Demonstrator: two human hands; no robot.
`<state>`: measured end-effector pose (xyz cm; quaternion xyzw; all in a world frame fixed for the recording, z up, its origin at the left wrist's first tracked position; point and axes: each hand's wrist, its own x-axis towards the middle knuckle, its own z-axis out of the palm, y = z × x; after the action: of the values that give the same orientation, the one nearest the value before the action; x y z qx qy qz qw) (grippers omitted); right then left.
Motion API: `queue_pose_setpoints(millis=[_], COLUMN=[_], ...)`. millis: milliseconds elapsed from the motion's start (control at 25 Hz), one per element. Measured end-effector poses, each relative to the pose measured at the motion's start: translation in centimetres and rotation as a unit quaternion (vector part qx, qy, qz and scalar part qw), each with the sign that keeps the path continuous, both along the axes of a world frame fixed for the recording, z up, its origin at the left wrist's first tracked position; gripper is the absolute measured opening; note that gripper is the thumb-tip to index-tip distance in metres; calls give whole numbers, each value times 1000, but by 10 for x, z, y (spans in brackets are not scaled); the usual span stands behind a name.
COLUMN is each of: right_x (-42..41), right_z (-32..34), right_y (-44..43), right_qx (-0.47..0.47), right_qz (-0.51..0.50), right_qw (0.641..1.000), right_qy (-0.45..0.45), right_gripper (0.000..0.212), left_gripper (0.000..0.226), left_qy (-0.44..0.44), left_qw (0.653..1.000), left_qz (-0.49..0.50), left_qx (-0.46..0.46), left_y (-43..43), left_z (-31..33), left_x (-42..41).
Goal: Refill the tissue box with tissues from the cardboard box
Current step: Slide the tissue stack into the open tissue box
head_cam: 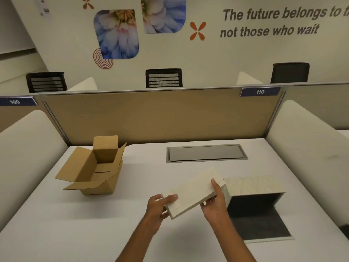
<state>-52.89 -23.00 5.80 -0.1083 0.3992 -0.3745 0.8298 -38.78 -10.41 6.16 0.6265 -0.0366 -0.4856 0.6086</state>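
while both hands, left hand (159, 204) and right hand (215, 200), grip the pale tissue pack (194, 192), slide it level into the tissue box (253, 193) open side, well clear of the cardboard box (94, 167).

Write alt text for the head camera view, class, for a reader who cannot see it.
Two bare hands, left and right, hold a pale tissue pack above a white desk, beside a tissue box lying open with its lid flat. An open cardboard box sits at the left, showing no tissues inside.
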Motion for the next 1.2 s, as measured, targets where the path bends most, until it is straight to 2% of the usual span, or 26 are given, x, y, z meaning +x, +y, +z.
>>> queue_pose_setpoints(millis=[200,440,680,800,1080,1200], right_x=[-48,-79,-100,-115,-157,-184], right_z=[-13,-19,-30,-35,-39,-45], right_y=[-12,-20,-17,-18,-41,-60], right_qx=[1,-78,-104,-82,-70,-66], right_qz=[47,132,115,88,93,114], right_qw=[998,973,954,953,945,940], right_qy=[39,172,257,277,304,315], right_gripper=[36,50,47,49,48,40], left_gripper=[48,36,45,49,52,60], left_qy=[48,60,57,48,45,49], left_qw=[998,994,990,987,981,981], left_qz=[2,-30,-89,-117,-141,-133], left_qx=[26,89,97,100,123,130], left_y=[4,-4,-14,-24,-50,-67], left_z=[-11,-17,-18,-20,-34,-41], left_x=[-1,-10,-18,-29,-69,-92])
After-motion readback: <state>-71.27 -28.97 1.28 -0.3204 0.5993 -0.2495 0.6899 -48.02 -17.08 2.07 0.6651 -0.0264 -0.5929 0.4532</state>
